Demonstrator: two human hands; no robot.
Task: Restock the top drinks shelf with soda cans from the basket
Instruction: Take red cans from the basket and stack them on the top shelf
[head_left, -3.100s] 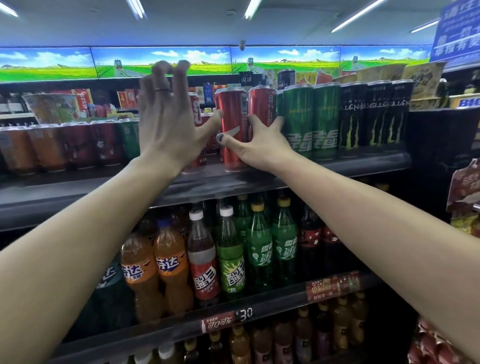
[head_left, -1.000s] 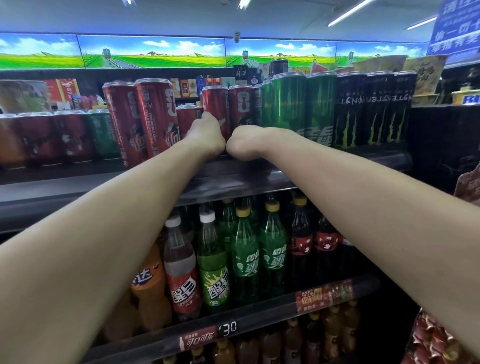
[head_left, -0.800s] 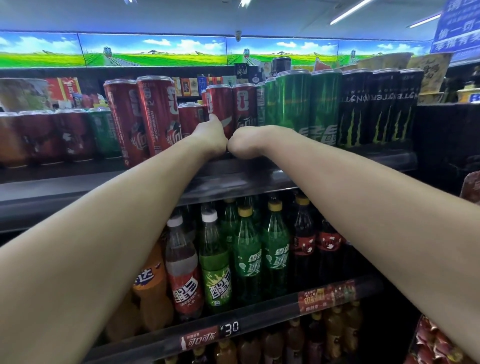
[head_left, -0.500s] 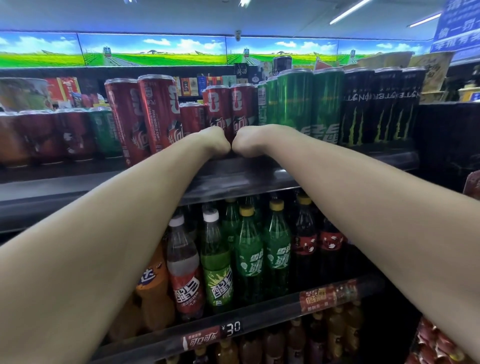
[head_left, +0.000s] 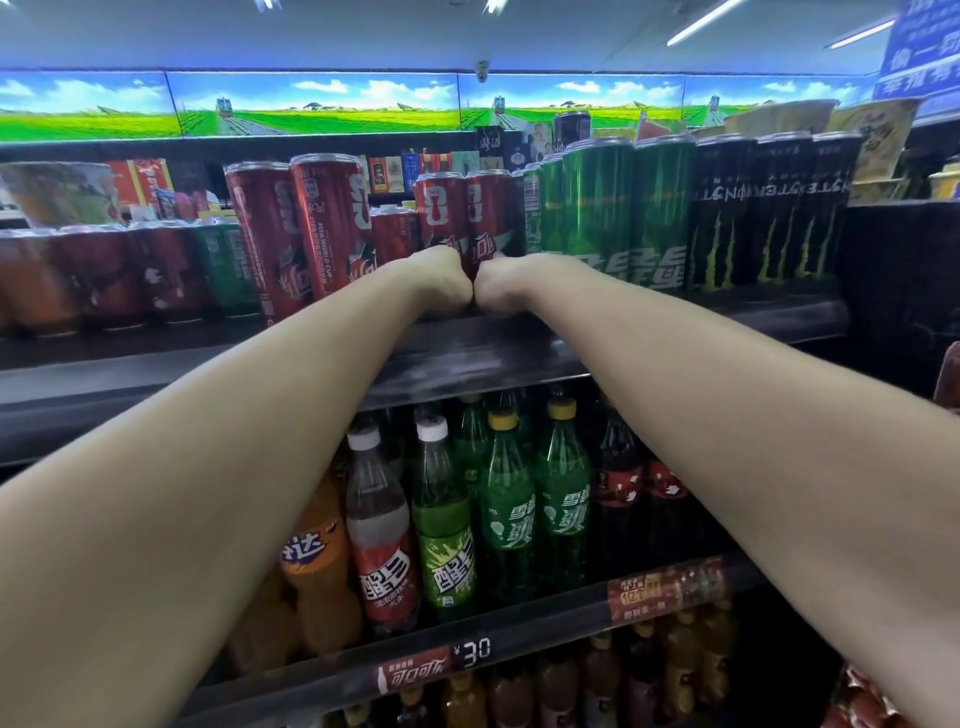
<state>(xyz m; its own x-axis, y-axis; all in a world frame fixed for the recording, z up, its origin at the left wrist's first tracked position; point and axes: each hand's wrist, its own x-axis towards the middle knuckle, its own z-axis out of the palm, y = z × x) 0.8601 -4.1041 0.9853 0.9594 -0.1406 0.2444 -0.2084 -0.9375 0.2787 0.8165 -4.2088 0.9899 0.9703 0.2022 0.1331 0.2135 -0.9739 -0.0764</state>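
Observation:
Two red soda cans stand side by side on the top shelf, between taller red cans and green cans. My left hand is at the foot of the left can and my right hand at the foot of the right one. The hands touch each other, wrists bent. Their fingers are hidden behind the backs of the hands, so their hold on the cans is unclear. A shorter red can stands behind. The basket is out of view.
Black energy-drink cans fill the shelf's right end, and dim red and green cans its left. Below, a shelf holds plastic soda bottles behind a price rail. Boxes and snack packs sit further back above the cans.
Three seconds ago my left hand was spread open in the air and my right gripped a red can. Both hands then came together at the can bases and have stayed there this last second.

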